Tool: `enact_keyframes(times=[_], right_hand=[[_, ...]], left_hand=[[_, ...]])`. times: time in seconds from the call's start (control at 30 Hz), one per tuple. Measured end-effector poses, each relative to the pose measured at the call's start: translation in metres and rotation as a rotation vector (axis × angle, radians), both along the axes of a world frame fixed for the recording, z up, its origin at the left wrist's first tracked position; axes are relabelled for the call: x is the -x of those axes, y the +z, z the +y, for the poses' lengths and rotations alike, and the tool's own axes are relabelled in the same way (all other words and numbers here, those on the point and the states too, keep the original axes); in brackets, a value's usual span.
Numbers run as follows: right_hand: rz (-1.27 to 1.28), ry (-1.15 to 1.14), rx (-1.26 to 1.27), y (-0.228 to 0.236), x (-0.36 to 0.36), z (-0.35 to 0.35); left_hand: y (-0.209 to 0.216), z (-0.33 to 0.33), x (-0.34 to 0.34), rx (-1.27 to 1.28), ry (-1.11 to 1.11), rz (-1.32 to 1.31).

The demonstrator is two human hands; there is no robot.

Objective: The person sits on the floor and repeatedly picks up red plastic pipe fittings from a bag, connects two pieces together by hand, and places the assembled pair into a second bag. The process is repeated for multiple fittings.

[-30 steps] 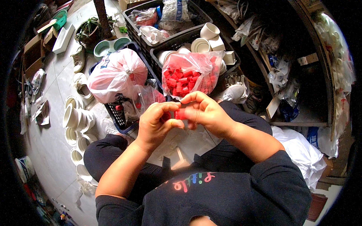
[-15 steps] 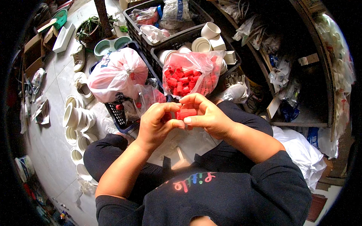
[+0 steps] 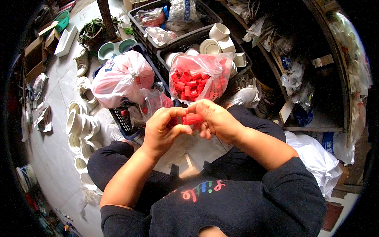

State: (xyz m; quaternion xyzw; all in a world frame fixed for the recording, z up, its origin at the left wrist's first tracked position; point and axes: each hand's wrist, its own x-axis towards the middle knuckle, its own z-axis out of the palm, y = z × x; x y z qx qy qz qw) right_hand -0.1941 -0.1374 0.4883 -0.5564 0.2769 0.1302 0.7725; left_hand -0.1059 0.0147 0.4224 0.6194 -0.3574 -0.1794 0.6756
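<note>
My left hand [image 3: 162,130] and my right hand [image 3: 215,118] meet in front of my chest, both pinching a small red plastic fitting [image 3: 191,118] between their fingertips. Just beyond them, a clear plastic bag full of the same red fittings [image 3: 197,81] rests on the rim of a black crate [image 3: 167,73]. To the left of it lies a knotted pink-and-white plastic bag [image 3: 120,77]. A smaller clear bag holding a few red pieces [image 3: 152,102] sits directly behind my left hand.
I sit on the floor with knees spread. White pipe fittings fill the black crate [image 3: 217,39] and stand in a row on the tiled floor at left [image 3: 79,126]. Another crate of bagged goods [image 3: 158,23] is farther back. Cluttered shelving [image 3: 316,79] is at right.
Both hands stay together on the red fitting; the fingers have shifted slightly around it. Nothing else has moved.
</note>
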Motion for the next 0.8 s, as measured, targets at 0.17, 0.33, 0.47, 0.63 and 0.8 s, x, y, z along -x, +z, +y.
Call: enact_keyframes(times=[0.17, 0.33, 0.47, 0.63, 0.8], right_hand=[[-0.058, 0.036, 0.043, -0.002, 0.000, 0.002], [-0.038, 0.007, 0.084, -0.004, 0.001, 0.006], [0.008, 0.010, -0.019, -0.002, 0.001, 0.000], [-0.089, -0.015, 0.087, -0.009, 0.002, 0.006], [-0.038, 0.004, -0.136, -0.009, 0.003, -0.010]], left_hand=[[0.002, -0.001, -0.001, -0.026, -0.009, -0.035], [-0.002, 0.000, 0.000, -0.017, -0.008, 0.005], [0.000, 0.000, 0.001, -0.025, -0.015, 0.042], [-0.001, 0.000, 0.000, -0.032, -0.021, 0.039], [-0.003, 0.000, 0.003, 0.012, -0.026, 0.130]])
